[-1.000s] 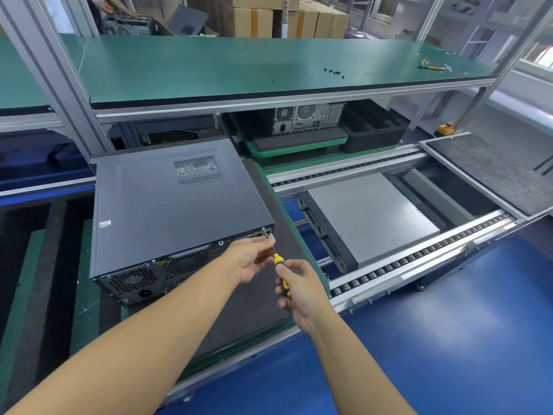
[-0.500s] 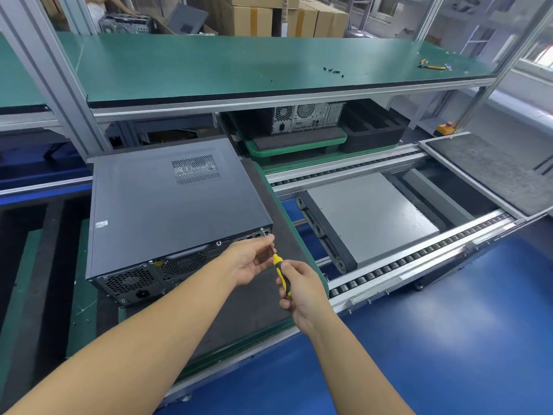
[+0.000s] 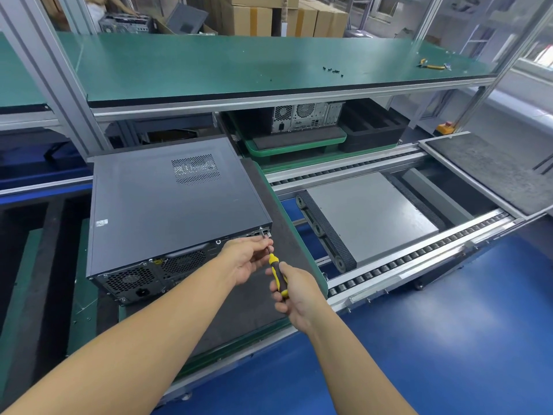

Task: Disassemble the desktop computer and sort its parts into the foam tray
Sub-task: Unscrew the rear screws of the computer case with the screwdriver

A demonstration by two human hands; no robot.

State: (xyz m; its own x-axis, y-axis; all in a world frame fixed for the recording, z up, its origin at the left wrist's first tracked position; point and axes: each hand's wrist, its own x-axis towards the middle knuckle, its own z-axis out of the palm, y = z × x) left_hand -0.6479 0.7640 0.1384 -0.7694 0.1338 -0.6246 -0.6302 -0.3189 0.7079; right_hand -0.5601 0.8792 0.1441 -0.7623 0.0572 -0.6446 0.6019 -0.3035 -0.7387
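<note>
While right hand [image 3: 294,292] grips one screwdriver [image 3: 274,263], left hand [image 3: 248,259] pinches its shaft.

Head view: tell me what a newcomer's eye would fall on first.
The dark computer lies on its side at left-centre, rear panel toward the person. At its near right corner the right hand grips a yellow-and-black screwdriver while the left hand pinches its shaft by the case. Behind, a long green shelf spans the frame, with a second computer beneath it.
</note>
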